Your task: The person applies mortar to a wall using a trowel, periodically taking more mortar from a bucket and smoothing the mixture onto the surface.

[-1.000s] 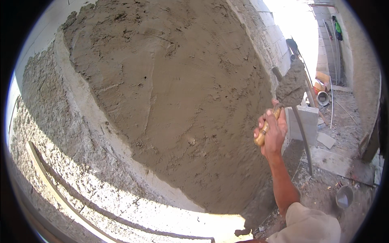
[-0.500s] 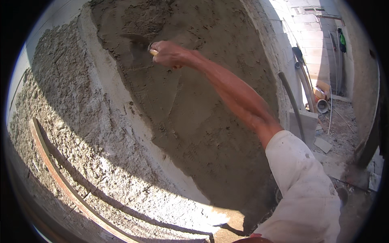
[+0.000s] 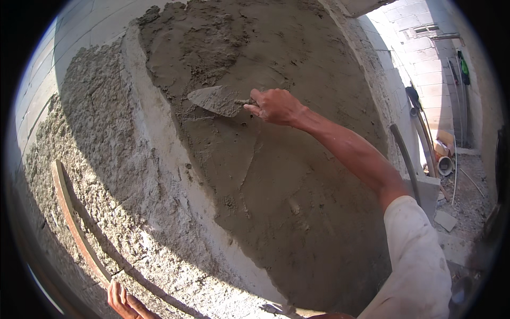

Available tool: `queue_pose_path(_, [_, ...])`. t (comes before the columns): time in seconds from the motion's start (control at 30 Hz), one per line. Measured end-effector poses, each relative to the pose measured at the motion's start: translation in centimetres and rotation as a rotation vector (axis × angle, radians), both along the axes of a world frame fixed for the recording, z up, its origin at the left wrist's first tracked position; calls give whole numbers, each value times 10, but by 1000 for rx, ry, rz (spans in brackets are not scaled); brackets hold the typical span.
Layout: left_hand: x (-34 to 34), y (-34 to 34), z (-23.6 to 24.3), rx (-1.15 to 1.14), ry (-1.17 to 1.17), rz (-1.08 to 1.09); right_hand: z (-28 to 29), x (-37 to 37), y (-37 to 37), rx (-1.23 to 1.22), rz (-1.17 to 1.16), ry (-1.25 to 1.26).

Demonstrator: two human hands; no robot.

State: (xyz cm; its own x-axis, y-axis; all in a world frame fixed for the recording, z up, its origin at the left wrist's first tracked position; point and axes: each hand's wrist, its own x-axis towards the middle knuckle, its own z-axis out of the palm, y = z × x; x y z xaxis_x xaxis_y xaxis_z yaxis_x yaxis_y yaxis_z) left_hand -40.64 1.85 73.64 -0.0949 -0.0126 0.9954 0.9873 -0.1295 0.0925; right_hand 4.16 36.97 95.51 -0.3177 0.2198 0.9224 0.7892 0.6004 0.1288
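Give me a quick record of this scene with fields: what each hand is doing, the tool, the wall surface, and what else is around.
Right hand: right hand grips the handle of a pointed grey metal trowel, arm stretched up.
Tool: its blade lies against the wet grey-brown mortar coat.
Left hand: left hand at the lower edge, by the long wooden straightedge; contact unclear.
Wall: rough grey scratch coat left of a pale smooth vertical strip.
Surroundings: white block wall, long-handled tools leaning at right.
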Motion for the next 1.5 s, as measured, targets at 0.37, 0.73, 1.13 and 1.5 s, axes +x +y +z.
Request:
queue_pose_path(0.37, [-6, 292, -22, 69, 20, 386, 242, 32, 96, 87, -239, 252])
queue_pose_path(0.73, [-5, 285, -17, 90, 6, 467, 226, 159, 148, -215, -206, 592])
queue_pose_path(1.13, [-8, 288, -20, 69, 23, 480, 138, 66, 107, 175, -250, 82])
queue_pose_path(1.5, [4, 293, -16, 89, 2, 425, 182, 115, 110, -358, -3, 623])
